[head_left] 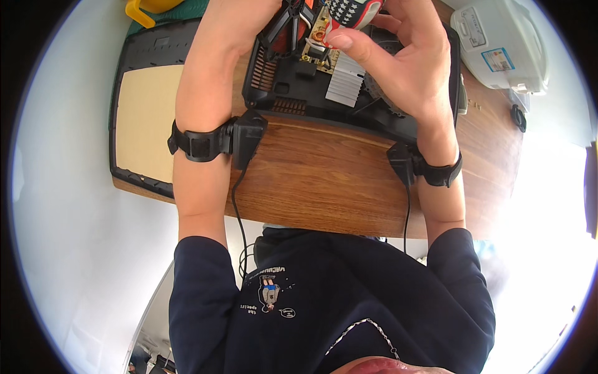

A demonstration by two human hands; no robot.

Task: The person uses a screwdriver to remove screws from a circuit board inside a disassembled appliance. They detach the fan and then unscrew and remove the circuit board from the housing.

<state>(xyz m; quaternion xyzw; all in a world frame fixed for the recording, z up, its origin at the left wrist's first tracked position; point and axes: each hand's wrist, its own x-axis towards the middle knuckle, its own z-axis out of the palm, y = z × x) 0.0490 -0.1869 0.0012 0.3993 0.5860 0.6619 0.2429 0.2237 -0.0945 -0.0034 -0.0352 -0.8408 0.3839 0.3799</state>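
My right hand [414, 68] is at the top of the view, thumb and fingers closed around a rounded black thing with red and white edging [352, 14] and small white star shapes. Its upper part is cut off by the view's edge, so its kind does not show. Beneath it lies an opened black appliance housing [283, 111], with a circuit board [319, 34] and a finned silver heat sink [346, 80] inside. A dark round part [377, 87] is partly covered by my right hand. My left hand [252, 19] reaches over the housing's far left side; its fingers are hidden.
A black-framed panel with a beige back [146, 124] leans over the table's left side. A white plastic case [498, 47] stands at the back right, near small screws [476, 105] and a small black object [518, 117]. Something yellow [149, 9] is at the far left. Black cables hang from both wrist straps.
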